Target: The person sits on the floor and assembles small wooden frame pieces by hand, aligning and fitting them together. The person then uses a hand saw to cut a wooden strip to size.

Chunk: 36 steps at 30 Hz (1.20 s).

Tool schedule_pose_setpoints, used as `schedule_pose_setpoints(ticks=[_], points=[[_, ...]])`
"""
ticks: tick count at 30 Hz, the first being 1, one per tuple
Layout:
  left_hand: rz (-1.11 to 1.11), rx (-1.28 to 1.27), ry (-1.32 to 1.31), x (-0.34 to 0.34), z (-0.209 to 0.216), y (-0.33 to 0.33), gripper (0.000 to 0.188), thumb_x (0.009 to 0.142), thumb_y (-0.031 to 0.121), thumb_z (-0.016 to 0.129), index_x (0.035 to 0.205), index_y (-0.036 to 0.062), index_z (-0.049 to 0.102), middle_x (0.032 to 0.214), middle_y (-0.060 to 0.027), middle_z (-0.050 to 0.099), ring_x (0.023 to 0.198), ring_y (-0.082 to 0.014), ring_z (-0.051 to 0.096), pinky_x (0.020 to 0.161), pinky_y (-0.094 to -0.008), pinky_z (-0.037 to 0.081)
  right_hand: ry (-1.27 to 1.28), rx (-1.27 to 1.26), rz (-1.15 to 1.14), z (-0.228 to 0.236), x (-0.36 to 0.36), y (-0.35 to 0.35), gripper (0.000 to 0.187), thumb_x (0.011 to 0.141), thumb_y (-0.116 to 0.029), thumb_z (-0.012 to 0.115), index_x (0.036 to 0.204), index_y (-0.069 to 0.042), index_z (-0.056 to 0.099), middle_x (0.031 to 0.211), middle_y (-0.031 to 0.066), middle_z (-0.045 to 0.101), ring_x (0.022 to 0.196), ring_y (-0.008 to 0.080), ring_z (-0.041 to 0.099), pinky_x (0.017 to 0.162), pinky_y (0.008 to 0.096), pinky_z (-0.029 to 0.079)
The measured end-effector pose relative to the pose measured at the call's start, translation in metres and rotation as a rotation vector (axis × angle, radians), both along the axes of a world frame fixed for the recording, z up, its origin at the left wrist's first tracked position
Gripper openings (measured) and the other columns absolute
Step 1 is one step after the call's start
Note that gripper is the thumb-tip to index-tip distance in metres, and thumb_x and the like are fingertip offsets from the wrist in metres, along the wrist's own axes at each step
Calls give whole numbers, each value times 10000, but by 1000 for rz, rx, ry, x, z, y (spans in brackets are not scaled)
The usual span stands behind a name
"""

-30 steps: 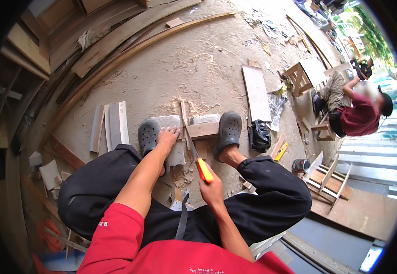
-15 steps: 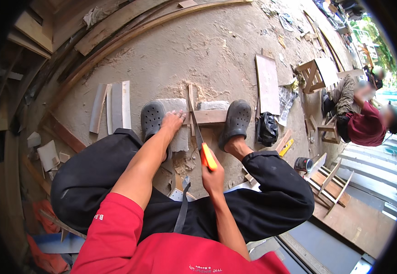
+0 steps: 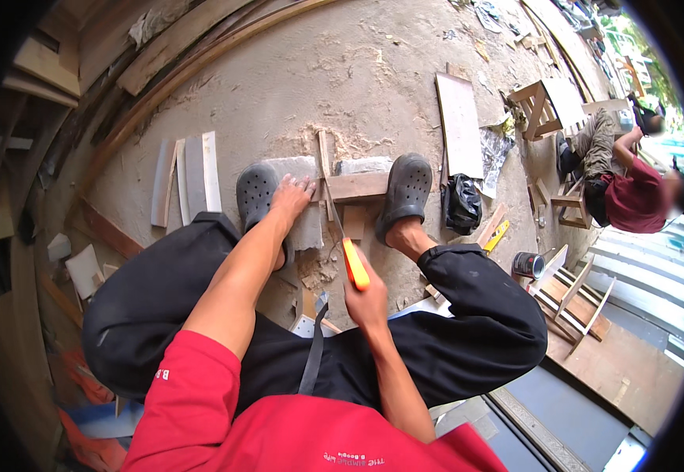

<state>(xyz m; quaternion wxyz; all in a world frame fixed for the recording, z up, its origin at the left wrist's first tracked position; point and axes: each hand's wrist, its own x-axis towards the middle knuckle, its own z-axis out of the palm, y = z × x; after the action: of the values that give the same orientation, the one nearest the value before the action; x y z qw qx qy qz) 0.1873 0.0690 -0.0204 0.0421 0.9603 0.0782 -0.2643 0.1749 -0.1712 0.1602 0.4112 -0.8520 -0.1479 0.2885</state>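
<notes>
My right hand [image 3: 366, 297] is closed round the orange-and-yellow handle [image 3: 355, 265] of a handsaw. Its narrow blade [image 3: 334, 214] points away from me and meets a short wooden board [image 3: 359, 186] lying crosswise between my feet. My left hand [image 3: 288, 197] lies flat, fingers apart, on the left end of the wood beside the blade. Underneath are pale rough blocks [image 3: 306, 230], and a thin wood strip [image 3: 323, 153] sticks out beyond the board. My grey clogs [image 3: 255, 194] stand at either end of the work, the right clog [image 3: 406, 189] against the board.
Several planks [image 3: 187, 177] lie at the left, and a long board [image 3: 458, 126] lies at the right by a black plastic bag [image 3: 462, 204]. A yellow tool [image 3: 497, 236] and a paint can [image 3: 527, 265] are farther right. Another person [image 3: 637, 193] sits beyond, near a wooden stool [image 3: 550, 110].
The whole view has shifted slightly. My right hand and the saw have come a little toward me relative to the board. My left hand stays put. The other person's arm has moved.
</notes>
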Motion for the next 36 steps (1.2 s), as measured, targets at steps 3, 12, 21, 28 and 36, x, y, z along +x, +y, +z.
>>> schedule_pose_setpoints(ticks=[3, 12, 21, 28, 36], points=[[7, -47, -5, 1, -2, -3, 467, 1004, 143, 371, 1470, 163, 391, 1559, -74, 334, 1353, -281, 447, 1126, -425, 354, -49, 102, -30, 4, -14, -30, 548, 825, 6, 564, 1368, -55, 524, 1228, 188, 642, 1167, 300, 609, 955, 342, 469], [-87, -14, -55, -1, -11, 6, 646, 865, -15, 484, 1484, 100, 337, 1524, -174, 360, 1280, -382, 505, 1004, -434, 490, -128, 163, -70, 8, -18, -31, 588, 805, -78, 617, 1378, -166, 520, 1084, 233, 643, 930, 447, 613, 769, 490, 511], [-112, 11, 5, 3, -9, 2, 552, 927, 25, 468, 1467, 72, 363, 1525, -184, 353, 1301, -396, 482, 996, -453, 498, -60, 103, -94, -2, -7, -24, 601, 812, -80, 604, 1396, -177, 501, 1003, 252, 657, 928, 446, 615, 789, 488, 520], [-36, -21, -32, 2, -8, -4, 489, 978, 76, 396, 1467, 70, 371, 1523, -172, 366, 1321, -382, 467, 1040, -471, 455, 70, 46, -141, -16, 20, 12, 540, 818, -38, 586, 1352, -115, 553, 1220, 228, 612, 1071, 386, 617, 886, 403, 524], [-69, 57, 45, 3, -4, -5, 486, 1023, 132, 288, 1508, 135, 331, 1571, -89, 308, 1384, -295, 408, 1189, -534, 169, -22, 73, -71, -22, 4, -4, 542, 824, 12, 556, 1360, -66, 542, 1257, 209, 617, 1173, 333, 599, 961, 357, 477]])
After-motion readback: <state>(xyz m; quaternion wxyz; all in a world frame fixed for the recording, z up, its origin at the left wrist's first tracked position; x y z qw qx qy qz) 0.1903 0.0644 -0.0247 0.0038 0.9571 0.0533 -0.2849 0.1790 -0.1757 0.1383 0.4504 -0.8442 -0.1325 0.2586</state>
